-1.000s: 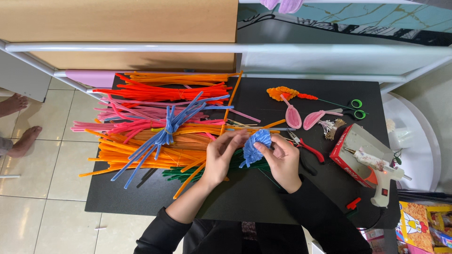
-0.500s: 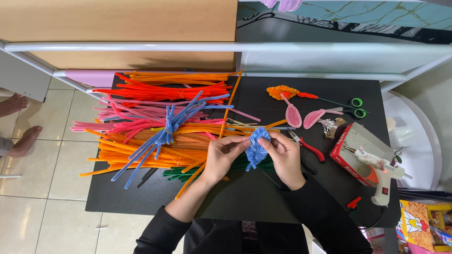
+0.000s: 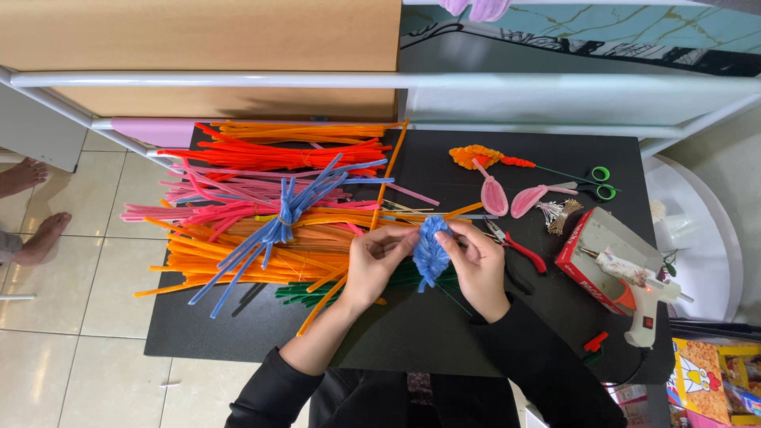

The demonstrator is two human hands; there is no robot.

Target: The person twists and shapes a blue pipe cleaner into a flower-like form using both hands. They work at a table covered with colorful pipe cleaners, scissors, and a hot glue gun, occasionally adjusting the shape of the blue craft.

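Note:
A blue pipe-cleaner petal [image 3: 430,248], flat and leaf-shaped, is pinched between both hands over the black table [image 3: 396,337]. My left hand [image 3: 376,263] grips its left edge with thumb and fingers. My right hand [image 3: 477,265] holds its right edge and top. Just left lies a big heap of pipe cleaners: an orange bundle [image 3: 261,254], pink ones [image 3: 214,202], red ones [image 3: 277,154] and a tied blue bunch [image 3: 277,222]. Green pipe cleaners [image 3: 317,292] lie under my left wrist.
Red-handled pliers [image 3: 515,246] lie right of my right hand. Two pink petals [image 3: 507,198], an orange flower piece [image 3: 476,154] and green-handled scissors [image 3: 598,181] lie at the back right. A glue gun [image 3: 634,281] rests on a red box [image 3: 590,254]. Another person's bare feet [image 3: 32,206] are at far left.
Both hands have turned the blue petal upright and moved it slightly left; it now looks flatter and longer than the crumpled shape a second ago.

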